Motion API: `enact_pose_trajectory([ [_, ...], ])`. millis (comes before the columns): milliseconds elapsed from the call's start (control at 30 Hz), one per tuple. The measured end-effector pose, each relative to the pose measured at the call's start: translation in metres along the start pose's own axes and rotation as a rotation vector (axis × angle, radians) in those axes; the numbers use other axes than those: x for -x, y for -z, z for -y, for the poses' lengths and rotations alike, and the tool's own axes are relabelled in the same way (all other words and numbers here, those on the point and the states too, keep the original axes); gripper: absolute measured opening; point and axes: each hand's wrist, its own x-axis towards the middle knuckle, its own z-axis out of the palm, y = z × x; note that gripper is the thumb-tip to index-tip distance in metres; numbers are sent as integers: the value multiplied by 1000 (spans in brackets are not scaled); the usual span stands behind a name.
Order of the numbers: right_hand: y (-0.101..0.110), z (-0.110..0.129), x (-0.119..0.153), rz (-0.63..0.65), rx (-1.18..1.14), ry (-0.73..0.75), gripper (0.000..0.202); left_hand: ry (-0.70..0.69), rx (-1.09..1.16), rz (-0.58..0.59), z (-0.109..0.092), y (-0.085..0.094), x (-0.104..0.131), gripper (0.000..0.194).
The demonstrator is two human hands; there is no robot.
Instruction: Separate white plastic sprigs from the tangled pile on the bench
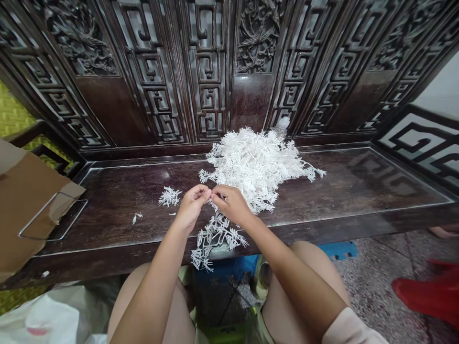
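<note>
dark bench, hands pinching white sprig

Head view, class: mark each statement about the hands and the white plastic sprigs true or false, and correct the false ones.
1. Both hands, the left hand and the right hand, pinch one white sprig. True.
2. The pile of white sprigs lies on the floor. False: it lies on the dark wooden bench.
3. A small loose sprig lies left of the hands. True.
4. The cardboard box is at the right. False: it is at the left.
</note>
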Motion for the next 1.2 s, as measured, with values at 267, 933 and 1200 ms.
enact_pose_trajectory([
  [267, 36, -31, -2, -347, -242, -420, 16, -247, 98, -282, -25, 48, 3, 18],
  [933, 4, -28, -2, -54, -527, -317, 20, 5, -423, -85, -1, 0, 6, 27],
  [1200, 6, -22, 0, -6, -564, -315, 22, 50, -288, -2, 0, 2, 5, 24],
])
